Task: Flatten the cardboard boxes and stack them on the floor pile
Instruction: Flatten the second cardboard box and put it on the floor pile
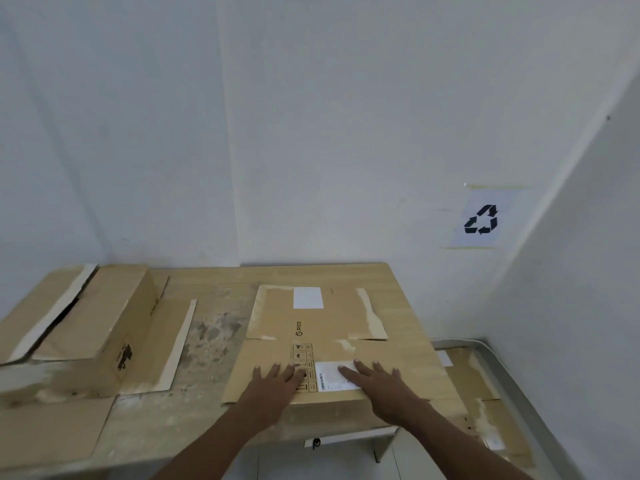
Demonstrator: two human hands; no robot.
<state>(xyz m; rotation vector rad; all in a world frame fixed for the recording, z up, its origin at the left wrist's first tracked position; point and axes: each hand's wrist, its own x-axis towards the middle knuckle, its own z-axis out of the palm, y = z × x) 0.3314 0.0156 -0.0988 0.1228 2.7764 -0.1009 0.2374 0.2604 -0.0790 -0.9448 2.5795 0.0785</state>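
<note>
Flattened box [322,341]: brown cardboard, lying flat on wooden table, far flaps spread toward wall, white label on far flap, second white label and handling symbols on near panel. Unflattened box [100,323]: still erect at table's left, top flaps partly open. Floor pile [485,407]: flat cardboard sheets, right of table

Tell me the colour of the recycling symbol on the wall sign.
Black, printed on a white paper sign; it shows clearly in the head view.
</note>
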